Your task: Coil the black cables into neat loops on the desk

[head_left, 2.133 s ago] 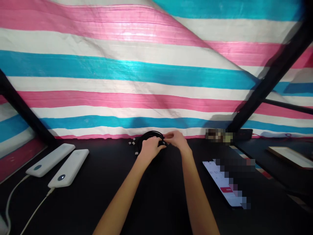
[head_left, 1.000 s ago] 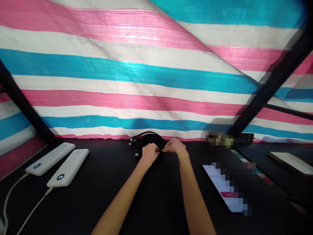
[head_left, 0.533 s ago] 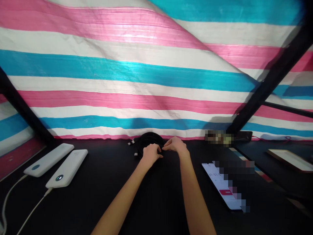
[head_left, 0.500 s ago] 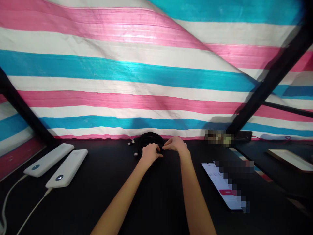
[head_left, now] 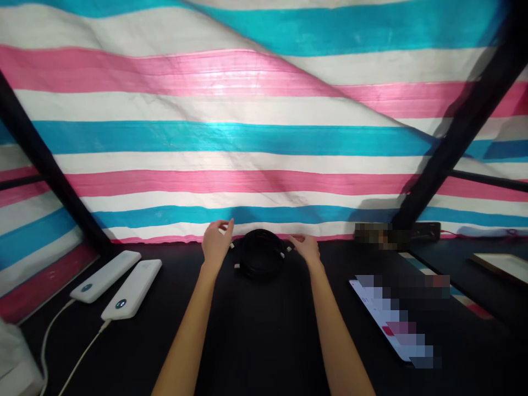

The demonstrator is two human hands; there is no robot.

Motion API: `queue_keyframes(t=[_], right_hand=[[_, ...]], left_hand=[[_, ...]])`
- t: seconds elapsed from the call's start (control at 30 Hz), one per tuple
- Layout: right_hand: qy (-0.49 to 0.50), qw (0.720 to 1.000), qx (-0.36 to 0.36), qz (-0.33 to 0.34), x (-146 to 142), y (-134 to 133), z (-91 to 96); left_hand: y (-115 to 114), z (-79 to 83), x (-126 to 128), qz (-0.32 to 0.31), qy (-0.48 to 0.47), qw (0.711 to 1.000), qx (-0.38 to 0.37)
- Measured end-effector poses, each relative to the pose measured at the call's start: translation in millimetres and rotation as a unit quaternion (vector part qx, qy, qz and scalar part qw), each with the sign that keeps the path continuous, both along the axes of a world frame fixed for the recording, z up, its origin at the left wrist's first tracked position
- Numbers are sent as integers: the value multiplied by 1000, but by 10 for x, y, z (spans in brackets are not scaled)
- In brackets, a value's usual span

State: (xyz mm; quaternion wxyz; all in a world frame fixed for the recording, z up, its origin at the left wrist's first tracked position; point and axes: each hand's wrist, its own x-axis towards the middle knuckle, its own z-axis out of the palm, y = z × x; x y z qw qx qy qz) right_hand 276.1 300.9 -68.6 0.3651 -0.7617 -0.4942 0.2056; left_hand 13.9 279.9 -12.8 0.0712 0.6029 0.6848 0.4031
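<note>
A coil of black cable (head_left: pixel 262 272) lies on the black tabletop, with light plug ends sticking out at both sides. My left hand (head_left: pixel 215 245) is raised just left of the coil, thumb and fingers apart, holding nothing. One plug end (head_left: pixel 232 246) shows close beside it, and another plug end (head_left: pixel 237 266) lies lower on that side. At the right of the coil, my right hand (head_left: pixel 307 248) hovers with its fingers loosely bent and apart. A plug end (head_left: pixel 289 249) is just below its fingertips; whether they touch cannot be made out.
Two white power banks (head_left: pixel 132 289) with white cables lie at the left. A phone (head_left: pixel 377 313), partly pixelated, lies at the right. Behind the table hangs a striped sheet (head_left: pixel 247 181) between black frame posts. A shallow tray (head_left: pixel 501 267) stands far right.
Both hands have come off the coil and moved apart, left hand to its left, right hand to its right. Plug ends now show at the coil's right. The view has shifted slightly.
</note>
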Motion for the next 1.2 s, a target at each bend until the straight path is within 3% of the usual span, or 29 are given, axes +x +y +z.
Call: queue_keyframes(t=[0.17,0.23,0.33,0.6,0.87,1.2], right_hand=[[20,998,24,-46,-31,-27,-365],[25,998,45,-40,-45,-73,-438],[35,996,80,-28,-54,-122,-493],[90,979,179,-44,-101,-175,-666],[200,941,264,-67,-139,-153,-743],[299,910,284,-50,-157,-123,-745]], left_hand=[[-71,-604,-306,40,106,984,-140],[-126,-820,-353,31,129,979,-154],[-197,-985,-349,1,173,976,-135],[-207,-1071,-335,-36,236,965,-104],[-191,-1135,-297,-40,264,958,-101],[-191,-1139,-265,-29,293,951,-89]])
